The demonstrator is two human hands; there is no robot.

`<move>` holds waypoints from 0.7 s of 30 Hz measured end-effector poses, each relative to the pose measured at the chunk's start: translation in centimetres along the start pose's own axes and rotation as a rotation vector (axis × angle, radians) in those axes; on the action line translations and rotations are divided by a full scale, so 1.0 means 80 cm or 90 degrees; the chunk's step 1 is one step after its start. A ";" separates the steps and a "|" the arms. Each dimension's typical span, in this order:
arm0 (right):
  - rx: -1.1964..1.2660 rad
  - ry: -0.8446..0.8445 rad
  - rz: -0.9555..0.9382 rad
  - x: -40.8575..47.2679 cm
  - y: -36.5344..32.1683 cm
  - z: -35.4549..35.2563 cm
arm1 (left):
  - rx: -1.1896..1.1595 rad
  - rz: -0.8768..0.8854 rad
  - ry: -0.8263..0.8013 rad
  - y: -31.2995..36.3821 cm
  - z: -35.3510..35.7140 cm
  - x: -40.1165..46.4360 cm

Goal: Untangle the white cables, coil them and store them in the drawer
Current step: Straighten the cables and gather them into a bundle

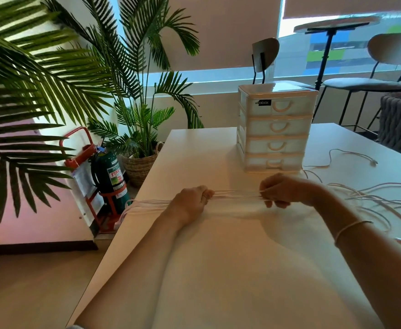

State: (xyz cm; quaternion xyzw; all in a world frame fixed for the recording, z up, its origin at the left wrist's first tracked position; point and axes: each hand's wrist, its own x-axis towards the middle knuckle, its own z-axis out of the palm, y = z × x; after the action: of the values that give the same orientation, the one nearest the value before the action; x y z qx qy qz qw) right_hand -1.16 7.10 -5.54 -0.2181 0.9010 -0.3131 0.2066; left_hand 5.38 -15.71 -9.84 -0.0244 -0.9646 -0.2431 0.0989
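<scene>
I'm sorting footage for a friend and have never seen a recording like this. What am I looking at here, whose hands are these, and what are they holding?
There is no machine: a person wears a wide-angle camera on the head, looking forward and down at their own arms. The left hand and right hand each grip a bundle of white cables stretched taut between them. More cable trails off the white table edge at left and lies loose at right. Behind the hands stands a small drawer unit, four drawers, all closed. A potted palm and a fire extinguisher stand on the floor to the left.
</scene>
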 end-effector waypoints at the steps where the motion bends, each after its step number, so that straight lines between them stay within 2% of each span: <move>1: -0.071 0.008 0.018 -0.002 0.007 -0.011 | 0.000 -0.003 0.001 -0.001 0.000 0.000; 3: -0.187 0.047 0.061 -0.009 0.023 -0.037 | -0.005 -0.012 0.012 -0.006 -0.003 0.000; 7: -0.264 0.187 0.166 -0.021 0.056 -0.088 | -0.001 -0.016 0.023 -0.006 -0.005 -0.001; 10: -0.442 0.290 0.232 -0.017 0.065 -0.098 | -0.004 -0.014 0.026 -0.004 -0.005 -0.001; 12: -0.419 0.323 0.188 -0.012 0.053 -0.082 | -0.001 -0.016 0.028 -0.005 -0.006 -0.002; 14: -0.355 0.281 0.099 -0.005 0.016 -0.050 | 0.003 -0.016 0.027 -0.006 -0.007 -0.003; 18: -0.147 0.129 -0.041 0.013 -0.049 0.020 | 0.004 -0.015 0.021 -0.002 -0.007 -0.005; 21: -0.020 0.054 -0.086 0.022 -0.058 0.052 | 0.005 -0.013 0.019 -0.003 -0.008 -0.006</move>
State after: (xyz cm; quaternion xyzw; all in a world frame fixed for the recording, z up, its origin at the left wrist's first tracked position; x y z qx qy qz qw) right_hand 0.77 0.90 -5.91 -0.2684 0.8970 -0.3209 0.1429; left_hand 5.98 -16.26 -9.50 -0.0107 -0.9642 -0.2407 0.1108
